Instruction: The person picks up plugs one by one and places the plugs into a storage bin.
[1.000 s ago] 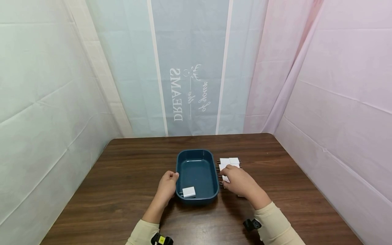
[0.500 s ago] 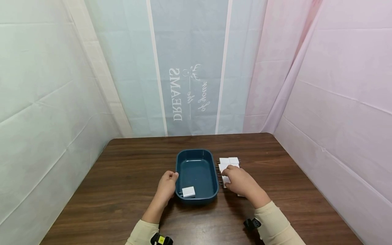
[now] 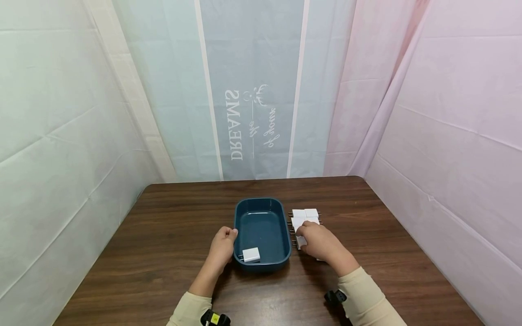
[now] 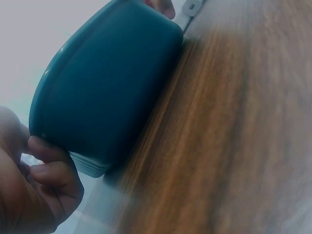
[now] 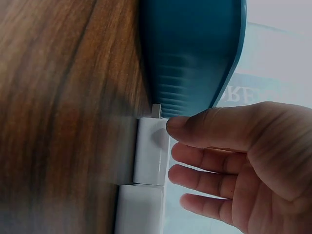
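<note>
A dark blue rectangular tub (image 3: 264, 266) stands on the table, with one white plug charger (image 3: 251, 255) in its near left corner. At the tub's left side, my left hand (image 3: 222, 246) pinches the rim; the left wrist view shows curled fingers (image 4: 56, 173) at the tub's end. To the right of the tub, several white plug chargers (image 3: 299, 213) lie in a close group, metal prongs outward. My right hand (image 3: 322, 244) is over the near chargers and partly hides them. In the right wrist view its thumb (image 5: 183, 127) meets the top edge of a charger (image 5: 150, 156), the other fingers loosely extended.
The brown wood-grain table (image 3: 183, 217) is bounded by pale cloth curtains at the left, right and back (image 3: 261, 54). Another charger (image 5: 140, 209) lies against the one under the right thumb. Black wrist cameras (image 3: 335, 298) sit at both sleeves.
My right thumb has shifted slightly right, off the prong side of the near charger and over its top, so more of that charger shows. The left hand and tub stay in place.
</note>
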Action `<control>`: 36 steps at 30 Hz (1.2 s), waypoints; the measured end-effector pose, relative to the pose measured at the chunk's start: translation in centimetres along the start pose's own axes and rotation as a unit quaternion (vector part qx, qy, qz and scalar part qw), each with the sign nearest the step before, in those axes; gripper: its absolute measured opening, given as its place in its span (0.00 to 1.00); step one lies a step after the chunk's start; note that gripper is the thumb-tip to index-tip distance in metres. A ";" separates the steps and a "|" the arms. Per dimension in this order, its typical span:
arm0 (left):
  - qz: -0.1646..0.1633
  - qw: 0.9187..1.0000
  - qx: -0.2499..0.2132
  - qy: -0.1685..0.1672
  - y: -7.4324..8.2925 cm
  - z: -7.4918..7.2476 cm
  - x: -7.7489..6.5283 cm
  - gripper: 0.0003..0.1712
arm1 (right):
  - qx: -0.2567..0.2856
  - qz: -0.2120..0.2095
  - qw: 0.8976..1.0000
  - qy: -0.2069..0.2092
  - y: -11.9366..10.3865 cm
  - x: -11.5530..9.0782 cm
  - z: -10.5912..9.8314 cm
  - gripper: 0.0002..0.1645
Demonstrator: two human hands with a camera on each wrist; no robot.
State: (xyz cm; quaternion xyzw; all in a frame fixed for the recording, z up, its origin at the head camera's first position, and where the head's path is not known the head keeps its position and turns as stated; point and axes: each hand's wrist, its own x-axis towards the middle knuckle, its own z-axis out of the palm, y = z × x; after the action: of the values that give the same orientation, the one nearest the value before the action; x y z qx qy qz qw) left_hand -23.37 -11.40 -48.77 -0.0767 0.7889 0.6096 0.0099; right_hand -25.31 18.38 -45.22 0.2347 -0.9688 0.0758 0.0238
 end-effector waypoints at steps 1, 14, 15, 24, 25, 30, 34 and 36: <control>0.000 1.000 0.001 0.000 0.0 0.0 0.0 0.17 | -0.001 -0.002 1.000 0.000 0.0 0.0 0.0 0.16; 0.001 1.000 0.004 0.001 0.0 0.0 0.0 0.16 | -0.040 -0.030 0.998 0.037 0.4 0.0 0.8 0.15; 0.001 1.000 0.003 0.001 0.0 0.0 0.0 0.16 | -0.042 -0.031 0.998 0.039 0.4 0.0 0.9 0.15; -0.006 1.000 0.003 0.005 -0.1 0.1 0.1 0.16 | -0.045 -0.028 0.997 0.047 0.3 0.0 1.1 0.14; -0.007 1.000 0.004 0.005 0.0 0.1 0.1 0.16 | -0.043 -0.026 0.998 0.047 0.3 0.0 1.1 0.14; -0.003 1.000 0.006 0.005 0.0 0.1 0.1 0.16 | -0.037 -0.016 0.998 0.041 0.2 0.1 1.1 0.15; -0.001 1.000 0.004 0.005 -0.1 0.1 0.1 0.15 | -0.031 -0.012 0.999 0.037 0.2 0.1 1.1 0.15; -0.003 1.000 0.004 0.004 -0.1 0.0 0.1 0.15 | -0.029 -0.010 0.999 0.033 0.2 0.2 1.1 0.14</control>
State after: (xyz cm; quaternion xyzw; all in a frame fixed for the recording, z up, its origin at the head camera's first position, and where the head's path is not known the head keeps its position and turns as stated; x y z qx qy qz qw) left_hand -23.48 -11.38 -48.87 -0.0814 0.7911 0.6062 0.0086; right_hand -25.57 18.27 -46.32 0.2412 -0.9668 0.0556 0.0634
